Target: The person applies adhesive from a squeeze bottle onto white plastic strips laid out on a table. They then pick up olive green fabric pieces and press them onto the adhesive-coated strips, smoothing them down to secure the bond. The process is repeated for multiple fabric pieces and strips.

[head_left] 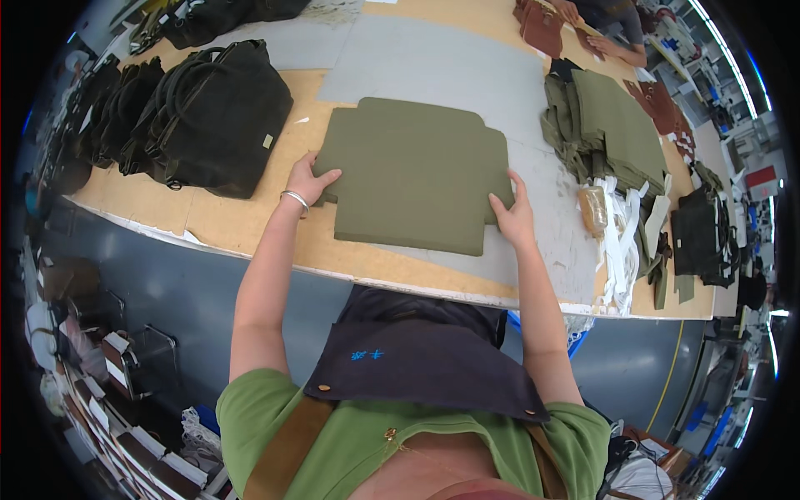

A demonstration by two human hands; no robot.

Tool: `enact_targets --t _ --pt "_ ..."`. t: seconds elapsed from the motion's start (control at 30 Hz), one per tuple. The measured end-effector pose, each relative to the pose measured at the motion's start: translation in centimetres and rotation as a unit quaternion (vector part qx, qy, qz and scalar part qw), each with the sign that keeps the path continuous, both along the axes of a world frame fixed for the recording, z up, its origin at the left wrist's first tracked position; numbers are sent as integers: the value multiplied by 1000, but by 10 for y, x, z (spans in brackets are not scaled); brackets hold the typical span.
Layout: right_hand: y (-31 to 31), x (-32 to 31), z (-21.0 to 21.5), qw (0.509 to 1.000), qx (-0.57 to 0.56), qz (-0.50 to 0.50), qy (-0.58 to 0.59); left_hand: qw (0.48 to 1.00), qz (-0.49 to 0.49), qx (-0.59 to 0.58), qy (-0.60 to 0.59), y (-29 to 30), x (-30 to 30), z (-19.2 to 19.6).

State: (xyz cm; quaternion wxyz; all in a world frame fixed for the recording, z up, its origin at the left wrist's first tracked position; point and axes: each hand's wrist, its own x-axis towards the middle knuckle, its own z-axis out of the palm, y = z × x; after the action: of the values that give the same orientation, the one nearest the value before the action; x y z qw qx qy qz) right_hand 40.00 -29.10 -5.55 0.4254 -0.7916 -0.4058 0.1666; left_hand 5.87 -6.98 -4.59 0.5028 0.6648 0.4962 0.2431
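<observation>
A flat olive-green fabric panel (408, 175) with notched corners lies in front of me on the table; its near edge looks thick, but I cannot tell whether it is one piece or a stack. My left hand (310, 183), with a silver bangle at the wrist, grips its left edge between thumb and fingers. On the opposite side my right hand (516, 215) holds the right edge the same way, thumb on top. The fingertips under the panel are partly hidden.
Black bags (218, 117) stand on the left of the table (250, 218). To the right are a pile of olive fabric pieces (617, 125), white strips (618, 250), a tape-wrapped bundle (592, 210) and a dark bag (702, 233). Across the table, a person's hands (606, 46) are near brown pieces (540, 27).
</observation>
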Motion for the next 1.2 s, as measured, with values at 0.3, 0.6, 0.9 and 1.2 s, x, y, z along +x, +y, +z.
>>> enact_targets --t 0.3,0.6,0.9,1.2 --pt "-8 -18 3 997 -49 60 -18 999 41 30 9 4 -16 -6" --pt "-16 -19 14 986 -155 54 2 998 -19 11 57 4 -12 3" --pt "0 -41 25 995 83 59 -24 964 -4 265 31 20 -14 33" --pt "-25 -33 43 978 -164 128 -26 862 -225 378 252 -86 17 26"
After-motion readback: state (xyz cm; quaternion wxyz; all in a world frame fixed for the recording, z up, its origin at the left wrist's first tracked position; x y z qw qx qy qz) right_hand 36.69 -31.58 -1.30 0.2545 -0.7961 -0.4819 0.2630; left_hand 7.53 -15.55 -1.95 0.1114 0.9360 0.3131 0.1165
